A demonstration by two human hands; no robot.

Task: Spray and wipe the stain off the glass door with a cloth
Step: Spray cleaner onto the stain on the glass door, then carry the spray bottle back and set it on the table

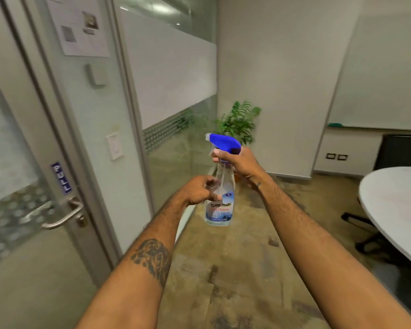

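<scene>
A clear spray bottle (220, 210) with a blue trigger head is held upright in front of me, nozzle pointing left. My right hand (239, 162) grips its neck just under the blue head. My left hand (201, 189) is closed around the upper body of the bottle. The glass door (17, 176) stands at the left, with frosted panels, a blue PULL sticker (61, 178) and a metal lever handle (64, 216). No cloth is in view, and I cannot make out a stain on the glass.
A frosted glass partition (173, 74) runs from the door frame to the far corner, where a potted plant (239, 122) stands. A round white table (394, 207) and a dark chair (401, 150) are at the right. Papers (77, 24) hang beside the door.
</scene>
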